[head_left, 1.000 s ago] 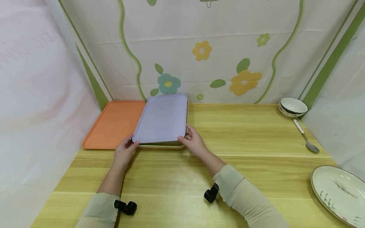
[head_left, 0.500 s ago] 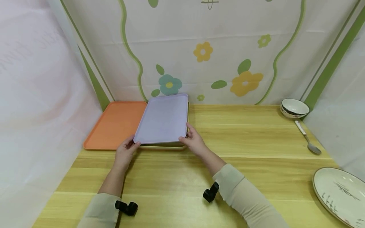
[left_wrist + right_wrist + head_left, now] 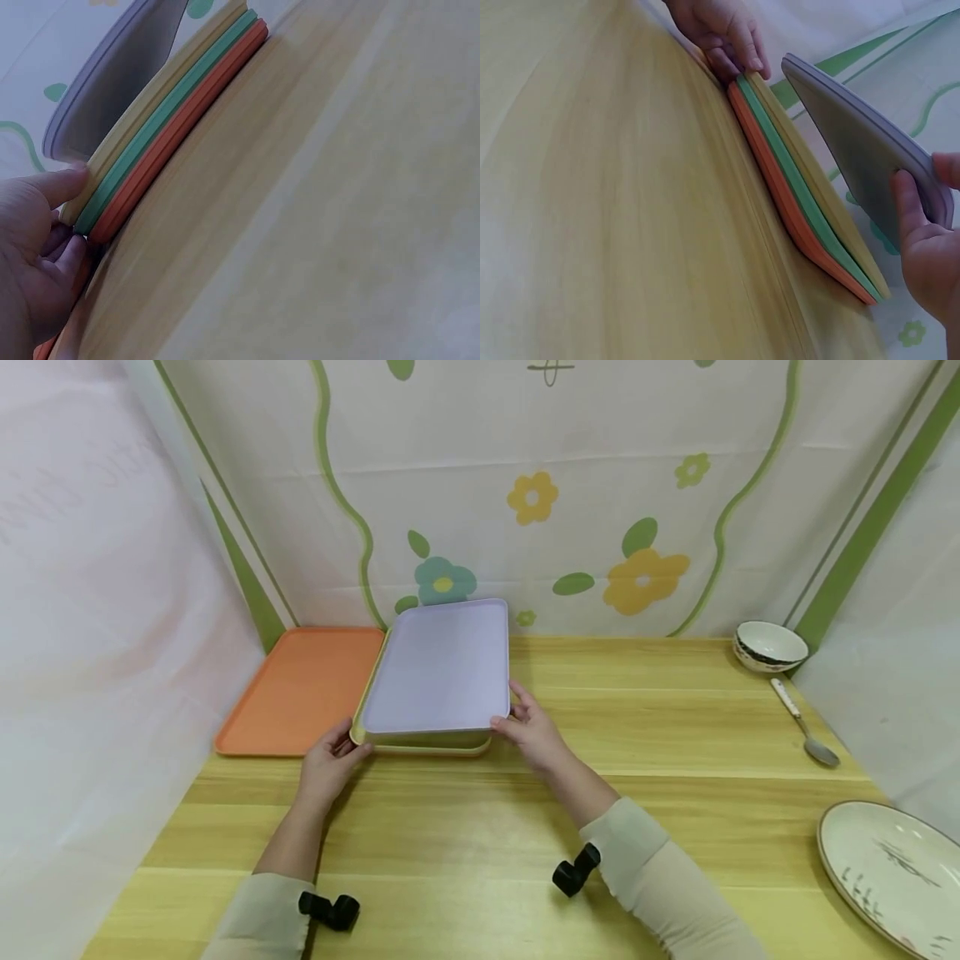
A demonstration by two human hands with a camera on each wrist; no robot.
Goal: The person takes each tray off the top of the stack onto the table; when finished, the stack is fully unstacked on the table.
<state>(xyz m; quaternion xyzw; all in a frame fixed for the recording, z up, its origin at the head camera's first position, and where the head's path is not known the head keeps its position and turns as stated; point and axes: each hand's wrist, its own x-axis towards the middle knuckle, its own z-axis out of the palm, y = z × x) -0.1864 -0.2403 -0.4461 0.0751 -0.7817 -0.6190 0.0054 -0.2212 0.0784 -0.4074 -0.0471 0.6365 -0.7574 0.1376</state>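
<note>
At the far left of the worktop [image 3: 465,852], we see an orange tray [image 3: 303,693] lying flat, a flowered cloth [image 3: 600,443] rising behind it. Just right of it, our left hand [image 3: 326,768] grips the near left corner of a yellow tray [image 3: 431,748], thumb over the rim, fingers curled at the side. From the left wrist view we make out a green tray [image 3: 157,120] directly under the yellow one and a red-orange tray [image 3: 180,131] at the bottom of the stack. Above them, tilted with its near edge raised clear of the yellow tray, is a purple tray [image 3: 441,668]; we cannot tell whether its far edge touches anything. Our right hand [image 3: 536,735] pinches its near right corner, thumb on one face, fingers underneath. Well apart on the right, a white bowl [image 3: 771,647] with a dark band stands at the back, a spoon [image 3: 798,714] lies just before it, and an oval plate [image 3: 896,877] sits nearest us, partly out of view.
</note>
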